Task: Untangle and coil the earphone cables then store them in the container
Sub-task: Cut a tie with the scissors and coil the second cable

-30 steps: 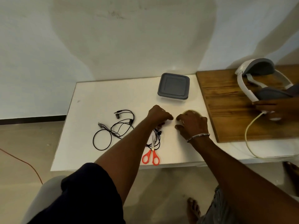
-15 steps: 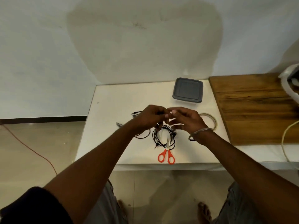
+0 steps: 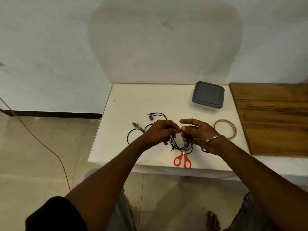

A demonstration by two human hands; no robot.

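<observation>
Both hands are raised just above the middle of the white bench [image 3: 133,100], close together and joined by a short taut stretch of a black earphone cable [image 3: 175,144]. The left hand [image 3: 160,132] has its fingers curled in and pinches the cable at its fingertips, knuckles turned up toward the camera. The right hand [image 3: 198,132] pinches the same cable between the thumb and the bent fingers, while its index finger sticks out straight toward the left hand; a metal bangle [image 3: 214,138] sits on that wrist. Below the two hands the rest of this cable hangs in several loose loops that reach down to the bench, and a plug end shows at the lower left of the loops. These loops lie over the blades of a pair of scissors [image 3: 182,161] with orange handles, which rests near the front edge of the bench. A second earphone cable [image 3: 151,117] lies slack on the bench to the left of the hands, partly hidden behind the left hand, with its plug and an earbud toward the back and one round loop toward the left. The container [image 3: 208,95], square with a grey lid on it, stands at the back right of the bench, well apart from both cables. A roll of tape [image 3: 225,129] lies flat just beside the right wrist. A wooden board [image 3: 275,117] covers the surface to the right. An orange cord [image 3: 41,142] trails across the tiled floor on the left.
</observation>
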